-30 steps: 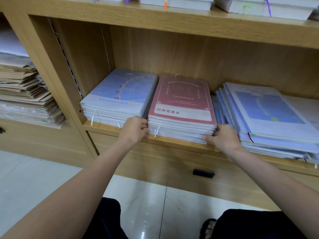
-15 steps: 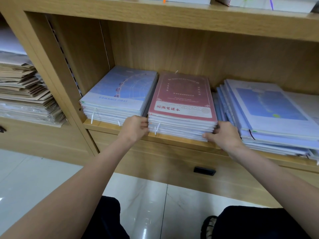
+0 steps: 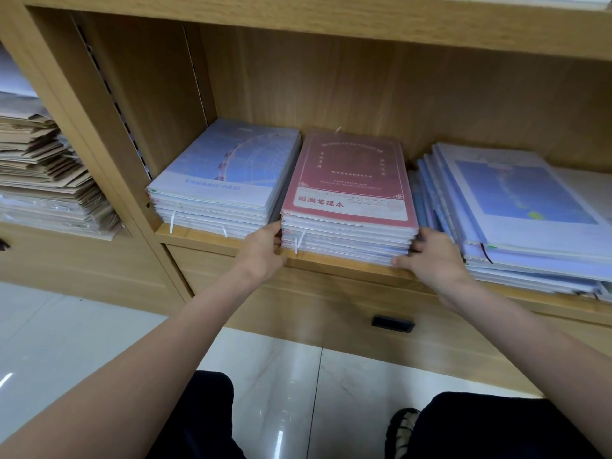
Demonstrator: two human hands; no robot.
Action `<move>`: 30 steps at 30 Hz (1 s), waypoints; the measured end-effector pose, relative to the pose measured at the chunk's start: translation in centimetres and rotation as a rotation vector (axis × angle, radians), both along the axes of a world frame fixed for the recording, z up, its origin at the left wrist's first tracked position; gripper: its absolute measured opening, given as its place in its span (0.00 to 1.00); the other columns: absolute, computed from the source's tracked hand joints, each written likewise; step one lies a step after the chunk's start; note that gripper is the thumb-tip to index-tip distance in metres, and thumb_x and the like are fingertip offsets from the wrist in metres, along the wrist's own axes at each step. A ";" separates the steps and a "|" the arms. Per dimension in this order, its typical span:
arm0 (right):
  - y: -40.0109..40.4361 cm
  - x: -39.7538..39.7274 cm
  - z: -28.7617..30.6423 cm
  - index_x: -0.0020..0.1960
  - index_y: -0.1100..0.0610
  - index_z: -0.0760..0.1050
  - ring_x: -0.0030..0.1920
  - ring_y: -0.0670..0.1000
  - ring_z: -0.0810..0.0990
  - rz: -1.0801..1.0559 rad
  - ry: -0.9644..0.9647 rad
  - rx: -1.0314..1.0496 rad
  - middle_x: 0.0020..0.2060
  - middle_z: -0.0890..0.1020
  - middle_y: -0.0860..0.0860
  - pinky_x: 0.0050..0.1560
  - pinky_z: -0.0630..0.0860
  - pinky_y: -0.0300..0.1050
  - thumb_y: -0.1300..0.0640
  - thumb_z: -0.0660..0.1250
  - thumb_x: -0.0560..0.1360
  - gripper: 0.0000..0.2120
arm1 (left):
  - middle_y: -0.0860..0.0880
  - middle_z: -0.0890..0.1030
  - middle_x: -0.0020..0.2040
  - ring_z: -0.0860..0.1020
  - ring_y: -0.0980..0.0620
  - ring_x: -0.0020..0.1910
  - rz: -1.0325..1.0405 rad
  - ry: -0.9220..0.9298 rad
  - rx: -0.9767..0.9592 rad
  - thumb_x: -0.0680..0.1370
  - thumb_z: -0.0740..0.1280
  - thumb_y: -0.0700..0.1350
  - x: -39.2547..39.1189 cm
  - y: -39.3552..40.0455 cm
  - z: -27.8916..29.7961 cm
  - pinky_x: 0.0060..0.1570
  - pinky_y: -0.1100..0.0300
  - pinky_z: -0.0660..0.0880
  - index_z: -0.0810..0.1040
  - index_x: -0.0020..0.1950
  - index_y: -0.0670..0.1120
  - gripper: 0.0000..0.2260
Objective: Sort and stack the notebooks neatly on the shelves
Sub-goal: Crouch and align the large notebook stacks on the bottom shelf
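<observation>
Shelf (image 3: 231,241) of pale wood holds three piles side by side. Loose brown-paper pile (image 3: 49,167) sits in the neighbouring bay to the left. Right-hand blue stack (image 3: 516,226) is fanned and skewed, edges stepped. Left blue stack (image 3: 228,180) looks square. Red notebook stack (image 3: 351,200) stands between them, its front edge at the shelf lip.

Left hand (image 3: 265,250) presses curled fingers against the red stack's near-left corner. Right hand (image 3: 430,256) grips the near-right corner, thumb along the bottom front edge, fingers tucked into the gap beside the fanned pile.

Change over the last second: barely any; both hands have stayed clamped on the same corners, red stack unmoved. Judged: squaring of the red stack is nearly finished; the fanned blue stack is the obvious remaining job.
</observation>
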State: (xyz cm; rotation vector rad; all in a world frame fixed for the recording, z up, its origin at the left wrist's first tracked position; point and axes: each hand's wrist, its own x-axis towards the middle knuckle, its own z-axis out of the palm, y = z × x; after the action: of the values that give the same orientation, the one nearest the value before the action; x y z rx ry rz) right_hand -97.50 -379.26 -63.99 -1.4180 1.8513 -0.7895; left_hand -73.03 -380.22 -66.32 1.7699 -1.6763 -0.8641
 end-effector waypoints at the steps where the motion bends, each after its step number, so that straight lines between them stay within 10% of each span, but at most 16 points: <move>1: 0.1 0.1 0.0 0.58 0.55 0.73 0.55 0.52 0.78 -0.001 0.023 -0.003 0.54 0.80 0.50 0.61 0.73 0.51 0.66 0.74 0.68 0.21 | 0.47 0.76 0.53 0.75 0.47 0.57 0.018 -0.021 -0.015 0.73 0.65 0.29 -0.3 0.1 0.0 0.61 0.53 0.72 0.72 0.64 0.42 0.21; 13: 0.5 0.2 0.4 0.60 0.56 0.73 0.50 0.51 0.78 -0.085 -0.189 0.004 0.49 0.80 0.49 0.59 0.72 0.45 0.69 0.73 0.67 0.24 | 0.38 0.74 0.54 0.78 0.41 0.51 0.015 0.076 -0.055 0.68 0.62 0.31 0.6 -1.9 -4.2 0.59 0.44 0.74 0.69 0.45 0.57 0.20; 30: 0.7 0.6 0.7 0.56 0.59 0.74 0.47 0.50 0.76 -0.035 -0.002 -0.019 0.45 0.79 0.51 0.52 0.70 0.43 0.65 0.73 0.70 0.17 | 0.49 0.76 0.42 0.77 0.51 0.45 0.239 0.054 -0.178 0.74 0.67 0.32 -0.9 0.7 0.6 0.49 0.69 0.68 0.77 0.61 0.38 0.15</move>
State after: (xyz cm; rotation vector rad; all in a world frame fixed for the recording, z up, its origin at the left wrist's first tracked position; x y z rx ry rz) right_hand -96.93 -378.55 -63.28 -1.3994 1.8768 -0.8273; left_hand -73.96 -379.54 -65.71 1.7627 -1.4246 -0.6307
